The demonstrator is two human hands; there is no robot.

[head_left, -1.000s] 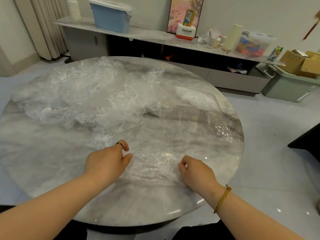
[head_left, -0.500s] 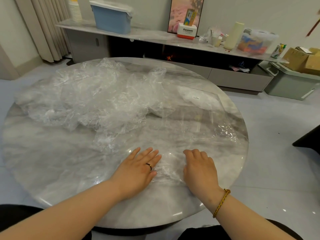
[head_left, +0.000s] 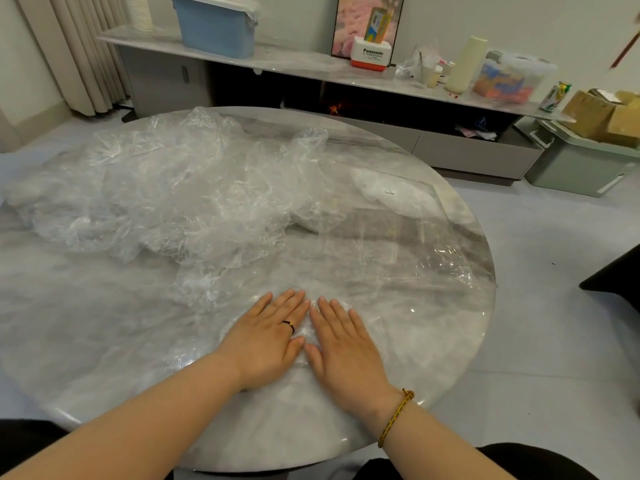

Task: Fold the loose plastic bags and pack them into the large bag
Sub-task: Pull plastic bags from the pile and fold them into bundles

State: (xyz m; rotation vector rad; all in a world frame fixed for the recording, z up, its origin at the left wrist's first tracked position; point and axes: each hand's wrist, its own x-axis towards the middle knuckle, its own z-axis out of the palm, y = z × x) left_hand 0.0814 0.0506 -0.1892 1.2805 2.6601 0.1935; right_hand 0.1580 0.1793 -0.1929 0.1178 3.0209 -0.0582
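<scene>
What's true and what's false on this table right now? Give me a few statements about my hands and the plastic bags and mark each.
1. The left hand and the right hand lie flat, side by side, on a plastic bag near the table edge. True.
2. The left hand wears a dark ring. True.
3. The heap of loose bags lies on the table's right half. False: it covers the left and far part.
4. The right hand pinches a bag corner. False: its fingers are straight, pressing flat.
5. The braided bracelet is on the left wrist. False: the right wrist.
</scene>
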